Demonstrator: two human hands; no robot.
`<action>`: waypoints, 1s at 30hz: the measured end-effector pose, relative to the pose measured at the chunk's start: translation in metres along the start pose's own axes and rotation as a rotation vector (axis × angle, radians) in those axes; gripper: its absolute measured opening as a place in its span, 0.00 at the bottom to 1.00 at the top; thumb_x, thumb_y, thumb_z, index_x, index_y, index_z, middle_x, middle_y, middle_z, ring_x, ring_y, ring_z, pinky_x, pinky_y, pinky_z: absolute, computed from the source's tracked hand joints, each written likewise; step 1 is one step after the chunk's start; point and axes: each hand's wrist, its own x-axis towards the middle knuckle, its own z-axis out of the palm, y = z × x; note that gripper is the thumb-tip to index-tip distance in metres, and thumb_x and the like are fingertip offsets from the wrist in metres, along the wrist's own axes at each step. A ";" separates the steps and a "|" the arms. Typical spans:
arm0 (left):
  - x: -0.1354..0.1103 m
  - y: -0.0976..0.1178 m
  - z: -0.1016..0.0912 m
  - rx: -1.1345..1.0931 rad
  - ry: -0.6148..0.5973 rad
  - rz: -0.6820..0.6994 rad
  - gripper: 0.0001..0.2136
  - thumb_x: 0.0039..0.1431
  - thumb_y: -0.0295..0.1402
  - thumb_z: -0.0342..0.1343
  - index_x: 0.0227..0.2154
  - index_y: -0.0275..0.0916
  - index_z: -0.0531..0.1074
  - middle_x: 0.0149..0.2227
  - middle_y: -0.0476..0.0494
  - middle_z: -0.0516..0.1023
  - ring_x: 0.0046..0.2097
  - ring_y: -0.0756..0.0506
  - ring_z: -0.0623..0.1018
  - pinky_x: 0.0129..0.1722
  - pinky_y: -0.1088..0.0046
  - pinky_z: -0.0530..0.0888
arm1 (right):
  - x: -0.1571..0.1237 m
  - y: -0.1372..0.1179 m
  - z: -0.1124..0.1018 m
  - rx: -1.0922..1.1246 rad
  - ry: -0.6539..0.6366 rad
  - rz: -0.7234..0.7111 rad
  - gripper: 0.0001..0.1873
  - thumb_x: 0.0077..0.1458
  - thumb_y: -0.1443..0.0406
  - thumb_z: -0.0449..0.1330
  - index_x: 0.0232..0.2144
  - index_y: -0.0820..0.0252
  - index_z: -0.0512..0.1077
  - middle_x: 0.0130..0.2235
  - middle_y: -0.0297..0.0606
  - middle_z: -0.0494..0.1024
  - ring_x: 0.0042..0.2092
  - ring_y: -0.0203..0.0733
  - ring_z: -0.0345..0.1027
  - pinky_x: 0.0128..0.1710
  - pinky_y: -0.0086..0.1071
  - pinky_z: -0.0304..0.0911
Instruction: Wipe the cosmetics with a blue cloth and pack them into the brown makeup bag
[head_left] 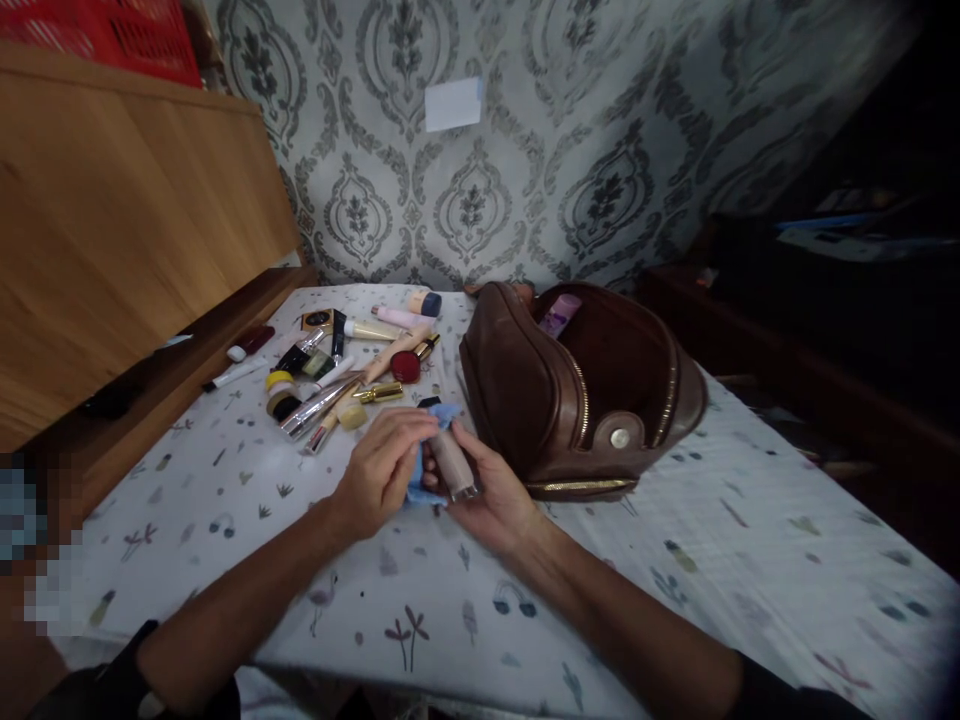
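My right hand (491,495) is closed round a beige cosmetic tube with a silver end (455,465), held just above the table. My left hand (384,465) is closed on a blue cloth (418,485) and presses it against the tube's left side. Both hands are directly in front of an open brown leather bag (577,395) with gold zips. A pink item (560,313) sticks up inside the bag.
Several cosmetics lie in a pile (341,375) at the table's far left, tubes, small jars and a red compact among them. The table carries a white patterned cloth (675,560). A wooden headboard (112,230) stands on the left, with patterned wallpaper behind.
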 end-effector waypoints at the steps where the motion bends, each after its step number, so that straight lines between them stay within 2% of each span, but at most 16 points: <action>1: 0.000 0.004 0.001 -0.051 -0.040 0.037 0.13 0.66 0.23 0.45 0.48 0.38 0.71 0.45 0.37 0.79 0.50 0.42 0.76 0.52 0.58 0.74 | 0.001 -0.001 -0.001 0.018 -0.008 -0.004 0.12 0.56 0.60 0.65 0.25 0.59 0.72 0.23 0.30 0.72 0.25 0.33 0.65 0.26 0.25 0.65; 4: -0.001 0.015 0.004 -0.193 -0.173 0.142 0.11 0.64 0.22 0.46 0.43 0.37 0.71 0.39 0.37 0.79 0.44 0.43 0.76 0.45 0.62 0.76 | 0.003 -0.003 -0.003 0.042 -0.044 0.032 0.15 0.55 0.59 0.66 0.21 0.59 0.70 0.21 0.30 0.71 0.24 0.32 0.64 0.26 0.25 0.65; 7: 0.000 0.019 0.005 -0.218 -0.209 0.149 0.11 0.63 0.21 0.45 0.38 0.38 0.72 0.33 0.40 0.78 0.38 0.45 0.76 0.39 0.66 0.76 | 0.004 -0.003 -0.002 -0.005 -0.053 0.073 0.15 0.57 0.56 0.63 0.25 0.61 0.74 0.25 0.35 0.75 0.27 0.36 0.68 0.27 0.28 0.67; 9: 0.000 0.015 0.003 -0.174 -0.187 0.108 0.11 0.64 0.22 0.44 0.35 0.39 0.71 0.31 0.42 0.77 0.35 0.46 0.75 0.38 0.66 0.75 | 0.005 -0.002 -0.002 -0.038 -0.037 0.031 0.14 0.57 0.56 0.63 0.26 0.61 0.74 0.25 0.35 0.75 0.28 0.38 0.69 0.28 0.29 0.68; 12: 0.000 0.004 -0.001 -0.037 -0.112 0.039 0.10 0.64 0.23 0.45 0.35 0.39 0.71 0.32 0.42 0.77 0.37 0.45 0.75 0.39 0.66 0.75 | 0.006 -0.001 -0.003 -0.075 -0.004 -0.065 0.11 0.57 0.59 0.63 0.28 0.59 0.73 0.26 0.33 0.76 0.28 0.37 0.69 0.29 0.30 0.68; 15: 0.000 -0.007 -0.004 0.097 -0.031 -0.014 0.10 0.64 0.23 0.45 0.36 0.39 0.71 0.35 0.41 0.77 0.40 0.44 0.75 0.41 0.65 0.74 | 0.004 0.000 -0.003 -0.055 0.033 -0.035 0.10 0.60 0.61 0.60 0.29 0.60 0.74 0.27 0.34 0.77 0.28 0.37 0.69 0.26 0.30 0.66; 19: 0.000 -0.010 -0.005 0.157 0.036 -0.175 0.08 0.65 0.25 0.47 0.39 0.38 0.71 0.38 0.41 0.78 0.43 0.44 0.77 0.45 0.65 0.73 | 0.001 0.000 0.000 -0.034 0.002 -0.017 0.12 0.61 0.62 0.60 0.29 0.63 0.75 0.28 0.37 0.76 0.29 0.36 0.69 0.25 0.26 0.65; 21: 0.000 -0.007 -0.005 0.122 0.032 -0.286 0.08 0.65 0.27 0.48 0.41 0.37 0.71 0.40 0.41 0.79 0.43 0.44 0.77 0.45 0.66 0.73 | 0.000 0.000 0.002 -0.011 -0.009 -0.032 0.11 0.61 0.63 0.60 0.28 0.64 0.75 0.27 0.37 0.76 0.28 0.35 0.69 0.25 0.26 0.65; 23: 0.000 -0.005 -0.005 0.051 -0.009 -0.353 0.08 0.65 0.28 0.48 0.42 0.37 0.72 0.40 0.42 0.79 0.43 0.45 0.78 0.45 0.68 0.72 | 0.001 0.000 0.002 0.024 0.032 -0.034 0.12 0.62 0.64 0.58 0.28 0.64 0.74 0.26 0.37 0.76 0.28 0.35 0.69 0.26 0.26 0.66; 27: 0.000 -0.007 -0.008 -0.143 -0.098 -0.427 0.07 0.64 0.30 0.49 0.37 0.39 0.73 0.35 0.45 0.79 0.39 0.46 0.77 0.43 0.70 0.71 | 0.003 -0.001 0.001 0.042 0.113 -0.019 0.14 0.64 0.64 0.55 0.28 0.62 0.73 0.24 0.35 0.76 0.26 0.35 0.70 0.26 0.27 0.68; 30: 0.001 -0.014 -0.010 -0.267 0.005 -0.633 0.08 0.65 0.35 0.50 0.41 0.39 0.71 0.29 0.49 0.76 0.33 0.48 0.75 0.38 0.72 0.70 | 0.002 0.000 0.001 -0.024 0.045 0.039 0.14 0.64 0.60 0.56 0.29 0.61 0.73 0.23 0.35 0.76 0.24 0.36 0.69 0.25 0.28 0.67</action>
